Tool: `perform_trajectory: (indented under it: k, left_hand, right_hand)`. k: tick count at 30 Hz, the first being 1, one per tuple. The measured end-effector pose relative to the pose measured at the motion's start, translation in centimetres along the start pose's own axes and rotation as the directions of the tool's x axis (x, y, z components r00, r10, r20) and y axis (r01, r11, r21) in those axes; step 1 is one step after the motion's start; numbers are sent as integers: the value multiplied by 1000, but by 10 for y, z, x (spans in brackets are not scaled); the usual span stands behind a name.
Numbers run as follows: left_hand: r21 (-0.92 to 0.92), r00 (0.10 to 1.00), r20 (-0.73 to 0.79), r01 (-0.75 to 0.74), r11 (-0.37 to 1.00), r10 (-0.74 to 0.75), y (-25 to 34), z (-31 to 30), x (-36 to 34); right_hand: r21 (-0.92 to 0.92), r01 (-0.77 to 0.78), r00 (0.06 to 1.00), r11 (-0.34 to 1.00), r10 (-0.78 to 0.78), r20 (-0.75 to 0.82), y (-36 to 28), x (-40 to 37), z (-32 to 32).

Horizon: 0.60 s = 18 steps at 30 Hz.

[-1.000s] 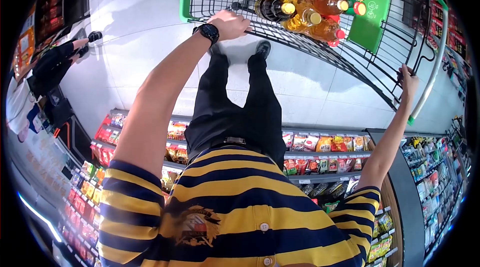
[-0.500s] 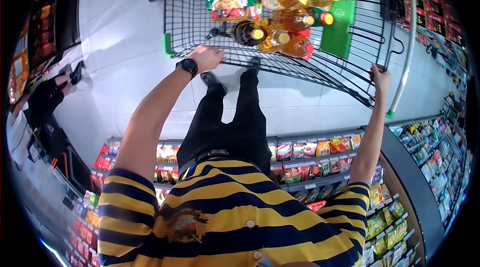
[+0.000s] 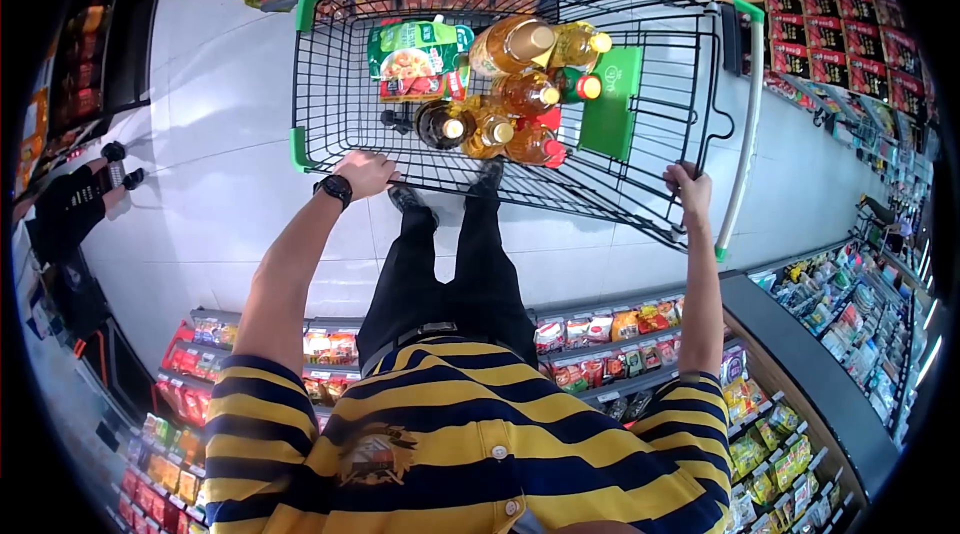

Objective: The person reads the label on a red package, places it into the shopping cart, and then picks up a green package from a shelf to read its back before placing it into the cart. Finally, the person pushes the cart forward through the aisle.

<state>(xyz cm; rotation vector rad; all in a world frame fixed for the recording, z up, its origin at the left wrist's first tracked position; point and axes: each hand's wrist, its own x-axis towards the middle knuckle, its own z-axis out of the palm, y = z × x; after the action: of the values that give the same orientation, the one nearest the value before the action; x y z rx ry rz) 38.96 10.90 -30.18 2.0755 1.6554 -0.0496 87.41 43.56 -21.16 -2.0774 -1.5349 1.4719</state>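
A black wire shopping cart (image 3: 745, 124) with green corners stands in front of me. My left hand (image 3: 366, 174), below a black wristwatch (image 3: 336, 190), is closed around the near rim by the left corner. Toward the handle end, my right hand (image 3: 688, 192) grips the near side frame of the cart. Inside lie a green food pouch (image 3: 420, 49), a large amber oil bottle (image 3: 512, 46), a yellow oil bottle (image 3: 578, 44), a dark bottle (image 3: 440, 124) and several other capped bottles. A green panel (image 3: 612, 104) sits beside them.
Shelves of red packages (image 3: 830, 34) stand at the far right, with more along the top. Behind me runs a shelf of snack bags (image 3: 600, 329). A dark counter edge (image 3: 800, 364) lies at lower right. Another person (image 3: 75, 199) stands at the left.
The cart, its contents and both my hands appear lower and further left in view. The red-package shelves show more at top and right. Both hands keep their hold on the cart.
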Motion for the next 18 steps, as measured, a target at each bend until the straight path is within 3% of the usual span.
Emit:
perform_trajectory:
  k: [7,13,18]
  left_hand:
    - [-33,988,107,112,993,-108,9,-12,0]
    - [-24,992,-25,122,992,-123,18,-7,-7]
    - [-12,986,0,164,986,-164,23,-9,-6]
  right_hand:
    - [-7,9,1000,1000,-9,-14,1,6,-2]
    - [25,18,1000,1000,-18,-14,-1,7,-3]
    - [33,79,997,996,-79,6,6,11,-6]
